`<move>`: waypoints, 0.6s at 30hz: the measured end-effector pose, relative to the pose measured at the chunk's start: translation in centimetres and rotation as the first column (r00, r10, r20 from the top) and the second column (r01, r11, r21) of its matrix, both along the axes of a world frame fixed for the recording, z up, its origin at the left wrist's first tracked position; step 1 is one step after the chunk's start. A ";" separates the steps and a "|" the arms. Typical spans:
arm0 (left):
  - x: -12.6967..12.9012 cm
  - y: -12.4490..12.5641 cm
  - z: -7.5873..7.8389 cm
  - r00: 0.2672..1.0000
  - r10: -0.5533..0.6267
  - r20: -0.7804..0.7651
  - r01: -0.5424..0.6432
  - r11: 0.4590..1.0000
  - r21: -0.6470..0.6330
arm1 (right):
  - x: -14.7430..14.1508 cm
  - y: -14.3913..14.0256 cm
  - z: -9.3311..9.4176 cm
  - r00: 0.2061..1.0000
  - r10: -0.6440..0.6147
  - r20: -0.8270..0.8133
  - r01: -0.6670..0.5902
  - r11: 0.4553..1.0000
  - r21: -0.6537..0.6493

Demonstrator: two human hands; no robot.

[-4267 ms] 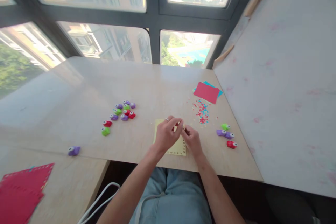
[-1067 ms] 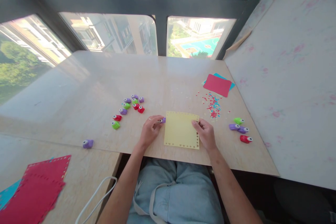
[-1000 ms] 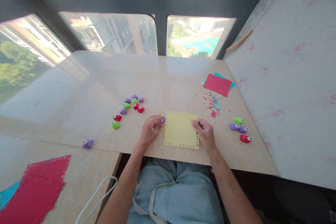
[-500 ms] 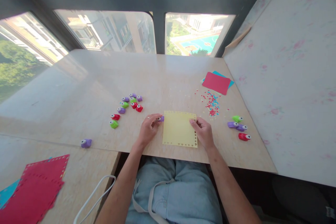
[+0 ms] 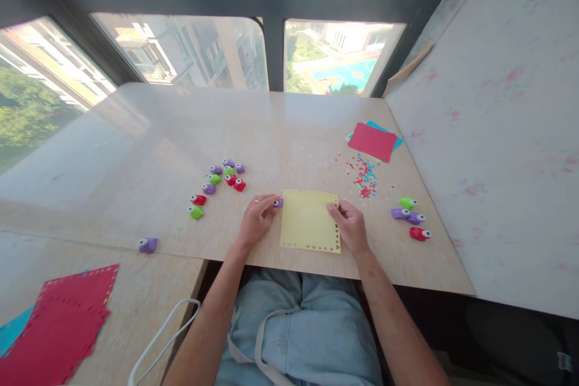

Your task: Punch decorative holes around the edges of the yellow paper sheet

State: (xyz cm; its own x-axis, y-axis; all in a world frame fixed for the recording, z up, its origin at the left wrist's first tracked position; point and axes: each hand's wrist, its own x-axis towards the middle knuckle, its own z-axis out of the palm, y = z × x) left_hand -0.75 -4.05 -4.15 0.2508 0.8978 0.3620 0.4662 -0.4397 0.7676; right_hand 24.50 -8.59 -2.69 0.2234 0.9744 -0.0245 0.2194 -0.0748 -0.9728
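Near the front edge of the surface (image 5: pixel 136 151) lies the yellow sheet (image 5: pixel 309 228), flat so its border can be punched, pinned at its right edge by the curled right hand (image 5: pixel 350 227) while the left hand (image 5: pixel 256 221) pinches a purple punch (image 5: pixel 277 202) at its far left corner.

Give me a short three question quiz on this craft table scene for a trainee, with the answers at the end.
1. True or false: the left hand holds a small purple paper punch at the left edge of the yellow square paper sheet.
2. What does the right hand touch?
3. Which colour is the lone plastic punch nearest the red punched sheets? A green, B purple, C red.

Key: 1 true. 2 the yellow sheet's right edge. 3 B.
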 end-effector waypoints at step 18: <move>0.1 0.1 0.5 0.999 -0.028 -0.039 0.029 0.999 0.040 | 0.4 0.2 -0.1 0.999 0.034 0.037 -0.033 0.999 -0.016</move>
